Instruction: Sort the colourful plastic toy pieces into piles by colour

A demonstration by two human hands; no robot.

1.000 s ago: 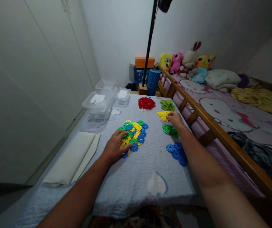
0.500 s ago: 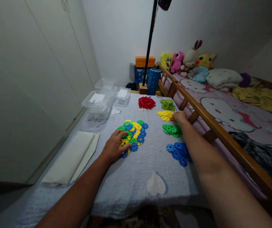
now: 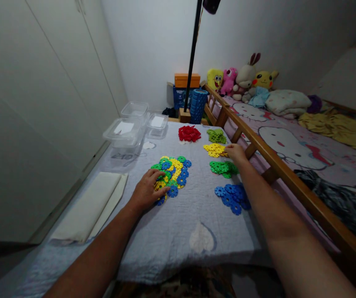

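My left hand (image 3: 149, 187) rests with fingers apart on the near left side of a mixed pile of yellow, green and blue notched plastic discs (image 3: 175, 169). At the right, my right hand (image 3: 235, 152) is at the edge of a pile of yellow discs (image 3: 214, 150); its fingers are pressed together, and what they hold, if anything, cannot be made out. Nearer me lie a pile of green discs (image 3: 221, 167) and a pile of blue discs (image 3: 232, 196), partly behind my right forearm. Beyond the yellow ones sits a light green pile (image 3: 216, 136), with a red pile (image 3: 189, 133) to its left.
Clear plastic containers (image 3: 123, 132) stand at the table's back left. A folded cream cloth (image 3: 87, 207) lies on the left of the grey tablecloth (image 3: 165, 244). Along the right side runs a wooden bed rail (image 3: 258, 140). A black pole (image 3: 192, 58) rises behind the table.
The whole view has shifted slightly, so things sit a little further left. Both hands stay at the same piles, with hardly any movement.
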